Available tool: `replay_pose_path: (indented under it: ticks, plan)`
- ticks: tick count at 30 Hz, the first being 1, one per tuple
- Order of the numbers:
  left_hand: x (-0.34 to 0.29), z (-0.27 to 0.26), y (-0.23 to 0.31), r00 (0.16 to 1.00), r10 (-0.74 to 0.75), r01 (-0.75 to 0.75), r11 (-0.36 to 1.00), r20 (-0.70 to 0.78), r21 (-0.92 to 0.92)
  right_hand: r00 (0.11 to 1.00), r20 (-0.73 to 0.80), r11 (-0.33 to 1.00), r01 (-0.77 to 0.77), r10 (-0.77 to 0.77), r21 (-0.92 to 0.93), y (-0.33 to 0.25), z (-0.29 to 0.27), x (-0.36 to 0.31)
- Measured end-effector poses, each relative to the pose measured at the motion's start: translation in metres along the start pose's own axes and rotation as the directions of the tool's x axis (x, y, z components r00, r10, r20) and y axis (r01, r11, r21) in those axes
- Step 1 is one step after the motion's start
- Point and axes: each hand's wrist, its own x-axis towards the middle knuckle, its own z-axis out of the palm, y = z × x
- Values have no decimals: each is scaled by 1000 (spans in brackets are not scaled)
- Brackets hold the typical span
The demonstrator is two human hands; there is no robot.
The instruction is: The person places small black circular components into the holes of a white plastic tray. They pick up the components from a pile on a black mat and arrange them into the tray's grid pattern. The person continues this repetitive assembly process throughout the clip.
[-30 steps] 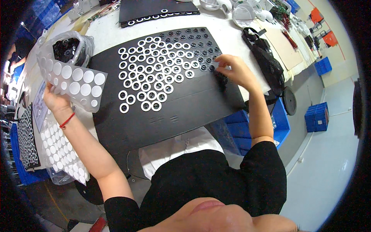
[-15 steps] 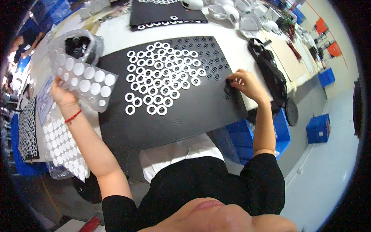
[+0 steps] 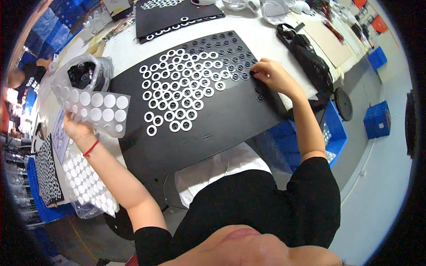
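Observation:
My left hand (image 3: 77, 128) grips a clear sheet of round white stickers (image 3: 96, 114) by its lower left edge, holding it tilted beside the black board (image 3: 213, 119). At the board's right edge my right hand (image 3: 276, 77) is closed, thumb and fingertips pinched on a small black round piece (image 3: 253, 73), partly hidden by them. Rows of similar black round pieces (image 3: 224, 51) lie across the board's far right part. Left of them are many white rings with black centres (image 3: 175, 84). Several loose black pieces (image 3: 259, 95) lie just below my right hand.
A plastic bag of black parts (image 3: 84, 77) stands behind the sheet. More sticker sheets (image 3: 88, 179) lie at the left. Another black board (image 3: 177, 20) with rings lies at the back. A black bag (image 3: 306, 62) and blue bin (image 3: 335, 133) are at the right. A person (image 3: 33, 73) is far left.
My right hand has moved a little away from me along the board's right edge, from the loose pieces toward the rows. My left hand still holds the sticker sheet. The whole view has shifted slightly.

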Motion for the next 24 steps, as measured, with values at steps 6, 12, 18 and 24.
replay_pose_path:
  ticks: [6,12,18,24]
  plan:
    - [1,-1,3,999,-33,33,999,13,-38,998,-65,1000,-9,10,20,-2,3,-3]
    - [6,-3,-2,998,-51,52,999,48,-15,995,24,994,-100,99,34,-29,-12,-37]
    - [16,-14,1,984,-70,78,996,165,-43,993,-21,990,-113,115,88,-7,-5,-41]
    - [2,1,-1,1000,4,-4,1000,4,28,996,-53,995,-64,69,80,-6,-6,-36]
